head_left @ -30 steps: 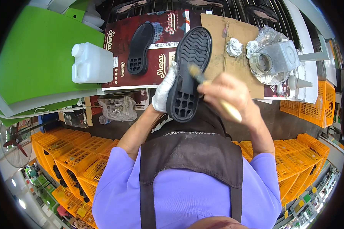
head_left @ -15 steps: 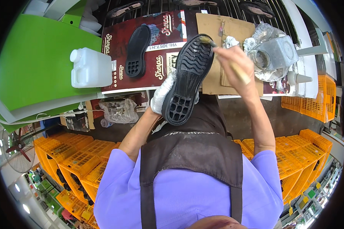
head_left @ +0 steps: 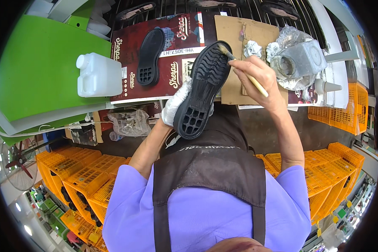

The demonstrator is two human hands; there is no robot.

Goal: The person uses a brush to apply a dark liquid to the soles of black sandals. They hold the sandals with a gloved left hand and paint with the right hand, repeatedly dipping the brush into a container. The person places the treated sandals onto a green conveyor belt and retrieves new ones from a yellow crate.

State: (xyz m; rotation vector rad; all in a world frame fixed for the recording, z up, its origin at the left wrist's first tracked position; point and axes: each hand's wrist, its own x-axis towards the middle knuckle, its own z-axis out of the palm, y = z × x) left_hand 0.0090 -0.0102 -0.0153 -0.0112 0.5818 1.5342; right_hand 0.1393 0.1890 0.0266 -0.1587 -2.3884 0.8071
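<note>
A black shoe sole point(head_left: 203, 84) with wavy tread and a grid of square hollows at its heel is held up in front of me. My left hand point(head_left: 177, 103), in a white glove, grips it by its left side; the fingers behind it are mostly hidden. Bare, my right hand point(head_left: 258, 77) is closed round the pale handle of a brush point(head_left: 227, 51). The bristles touch the tread near the toe. On the dark red printed cardboard point(head_left: 166, 94) to the left lies a second black sole point(head_left: 150, 56).
A white plastic jug point(head_left: 100, 75) stands left of the cardboard. Brown cardboard point(head_left: 229, 90) lies to the right, beside a clear square container point(head_left: 304, 59) on its side and a nozzle bottle point(head_left: 327, 87). Shoe parts point(head_left: 136, 11) rest on rollers behind. Orange crates point(head_left: 88, 172) are stacked around me.
My right hand has shifted slightly, and the brush's bristles have moved a little left and down on the toe tread. The held sole has moved slightly left.
</note>
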